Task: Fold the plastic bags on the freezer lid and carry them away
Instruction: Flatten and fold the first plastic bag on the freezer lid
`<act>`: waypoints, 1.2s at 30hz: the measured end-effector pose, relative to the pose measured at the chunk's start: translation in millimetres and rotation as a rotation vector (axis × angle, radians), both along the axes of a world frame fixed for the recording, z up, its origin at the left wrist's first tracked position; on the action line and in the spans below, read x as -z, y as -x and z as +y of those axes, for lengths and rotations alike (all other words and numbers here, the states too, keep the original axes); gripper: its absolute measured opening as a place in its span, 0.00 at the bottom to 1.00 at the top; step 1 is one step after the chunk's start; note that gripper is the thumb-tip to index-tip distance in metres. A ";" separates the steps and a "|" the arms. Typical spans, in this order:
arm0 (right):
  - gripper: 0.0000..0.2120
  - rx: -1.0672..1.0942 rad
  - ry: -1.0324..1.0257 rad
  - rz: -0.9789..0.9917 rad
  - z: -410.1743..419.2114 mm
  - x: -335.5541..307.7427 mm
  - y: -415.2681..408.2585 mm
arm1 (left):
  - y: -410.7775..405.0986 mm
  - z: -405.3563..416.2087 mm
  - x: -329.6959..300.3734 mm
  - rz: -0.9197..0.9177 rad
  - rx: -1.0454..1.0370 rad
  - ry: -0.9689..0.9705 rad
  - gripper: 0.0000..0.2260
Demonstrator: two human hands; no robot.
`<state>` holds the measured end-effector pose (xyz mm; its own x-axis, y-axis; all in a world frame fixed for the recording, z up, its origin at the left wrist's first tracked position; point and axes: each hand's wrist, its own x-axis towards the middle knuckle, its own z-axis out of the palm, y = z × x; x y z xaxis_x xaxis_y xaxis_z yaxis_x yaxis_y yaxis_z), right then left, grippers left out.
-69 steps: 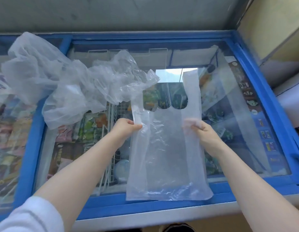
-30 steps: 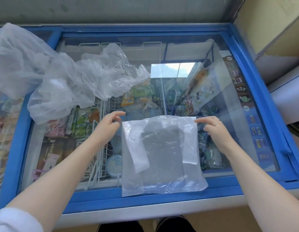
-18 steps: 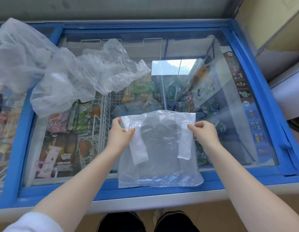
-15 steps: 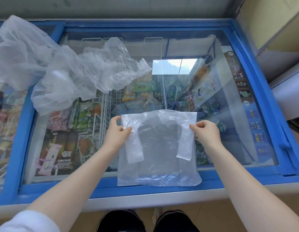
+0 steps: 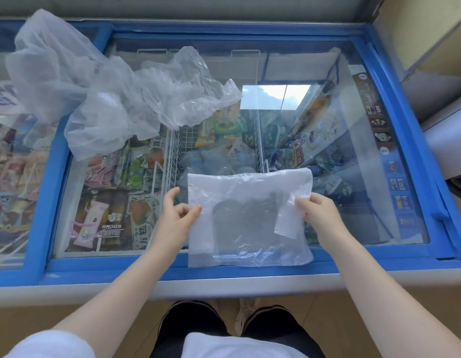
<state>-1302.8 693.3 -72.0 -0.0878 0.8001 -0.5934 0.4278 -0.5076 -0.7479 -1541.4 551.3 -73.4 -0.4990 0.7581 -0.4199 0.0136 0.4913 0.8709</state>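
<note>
1. Folded clear plastic bag (image 5: 250, 215) lies flat on the glass freezer lid (image 5: 353, 151), at the near edge; its bottom hem overlaps the blue front frame (image 5: 250, 273).
2. Bag's top part is doubled down toward the person; one handle strip (image 5: 288, 220) hangs down over the right side of the bag.
3. Left hand (image 5: 175, 218): at the bag's left edge, about mid-height. Thumb and forefinger tips meet right at that edge; looks like a light pinch on the plastic, but contact is hard to confirm. Other fingers are loosely curled and raised, off the bag.
4. Right hand (image 5: 319, 213): at the bag's right edge, upper half. Thumb on top and fingers under pinch the doubled layer near the top right corner.
5. The bag lies between the two hands, both hands at its side edges, none on its middle.
6. Loose pile of crumpled clear bags (image 5: 115, 94) sits on the lid at far left, spanning the blue divider between two lids, well apart from both hands.
7. Packaged frozen goods (image 5: 108, 202) and white wire baskets (image 5: 172, 151) show through the glass.
8. Person's dark trousers and shoes (image 5: 239, 321) show below the freezer front.
</note>
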 end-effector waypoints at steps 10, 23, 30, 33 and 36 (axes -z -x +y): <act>0.25 -0.652 -1.129 -0.584 -32.4 -37.0 41.3 | -15.1 -28.0 19.1 0.345 0.129 0.226 0.05; 0.33 -1.577 -1.049 -0.596 -8.7 55.9 130.8 | -26.2 -36.0 31.0 0.426 0.146 0.188 0.23; 0.34 -1.496 -1.041 -0.534 -7.0 48.0 131.3 | -19.3 -39.0 23.6 0.896 0.359 0.296 0.21; 0.30 -1.288 -1.022 -0.467 -11.2 30.5 114.9 | -23.6 -5.1 23.6 1.108 0.304 0.019 0.20; 0.33 -1.190 -0.925 -0.464 -12.9 24.8 92.6 | -25.2 37.2 35.3 1.039 0.490 -0.061 0.24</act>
<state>-1395.3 680.3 -96.9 -0.8620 0.4946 -0.1108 0.5039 0.8130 -0.2918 -1516.2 588.6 -108.8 -0.2287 0.9713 0.0661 0.9169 0.1921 0.3498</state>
